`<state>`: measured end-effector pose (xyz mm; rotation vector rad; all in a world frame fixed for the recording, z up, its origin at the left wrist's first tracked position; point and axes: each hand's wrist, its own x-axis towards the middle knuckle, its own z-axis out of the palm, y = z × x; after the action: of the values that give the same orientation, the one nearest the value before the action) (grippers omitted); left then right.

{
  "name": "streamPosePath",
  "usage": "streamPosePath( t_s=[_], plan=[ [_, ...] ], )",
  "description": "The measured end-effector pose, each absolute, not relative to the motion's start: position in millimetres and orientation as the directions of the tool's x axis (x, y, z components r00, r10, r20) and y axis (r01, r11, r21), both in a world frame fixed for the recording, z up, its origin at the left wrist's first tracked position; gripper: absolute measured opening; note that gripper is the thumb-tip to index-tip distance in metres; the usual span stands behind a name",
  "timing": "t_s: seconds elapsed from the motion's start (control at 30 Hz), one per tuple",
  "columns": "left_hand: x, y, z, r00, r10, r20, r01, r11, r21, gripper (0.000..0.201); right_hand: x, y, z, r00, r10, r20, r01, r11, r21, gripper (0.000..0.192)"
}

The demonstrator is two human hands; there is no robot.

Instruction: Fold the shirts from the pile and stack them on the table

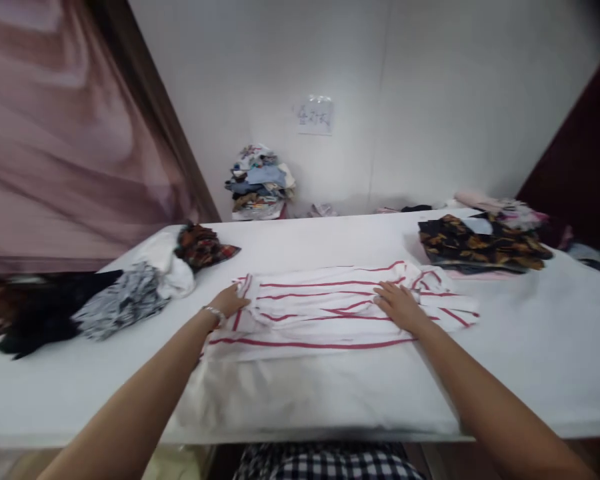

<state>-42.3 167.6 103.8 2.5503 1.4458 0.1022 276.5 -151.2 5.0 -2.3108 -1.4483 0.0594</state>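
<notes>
Looks like the folding is about halfway there: the white shirt with red stripes (330, 310) lies in the middle of the counter (530, 347), already doubled into a long band but not yet a tidy packet. The left hand (230, 301) rests flat on its left end and the right hand (399, 305) presses down near the right end, fingers spread, nothing pinched. A folded dark floral stack (480, 248) sits at the far right, while a crumpled heap of clothes (120, 300) waits on the left.
</notes>
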Motion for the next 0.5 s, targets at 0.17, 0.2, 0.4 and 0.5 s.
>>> streamPosePath(
  t_s=[0.17, 0.2, 0.4, 0.5],
  plan=[
    [-31.0, 157.1, 132.0, 0.518, 0.846, -0.121, 0.848, -0.491, 0.198, 0.057, 286.1, -157.3, 1.0, 0.442, 0.831, 0.339, 0.825, -0.227, -0.518, 0.045],
    [-23.7, 152.8, 140.5, 0.534, 0.836, -0.126, 0.839, -0.505, 0.204, 0.057, 287.5, -159.0, 2.2, 0.452, 0.810, 0.375, 0.811, -0.197, -0.551, 0.044],
    [58.1, 102.4, 161.0, 0.692, 0.704, -0.159, 0.710, -0.624, 0.328, 0.063, 292.9, -167.1, 8.6, 0.543, 0.742, 0.392, 0.724, -0.178, -0.666, 0.038],
    [95.3, 72.5, 142.6, 0.756, 0.622, -0.205, 0.627, -0.598, 0.499, 0.064, 293.8, -170.3, 10.7, 0.536, 0.759, 0.368, 0.708, -0.167, -0.686, 0.034]
  ],
)
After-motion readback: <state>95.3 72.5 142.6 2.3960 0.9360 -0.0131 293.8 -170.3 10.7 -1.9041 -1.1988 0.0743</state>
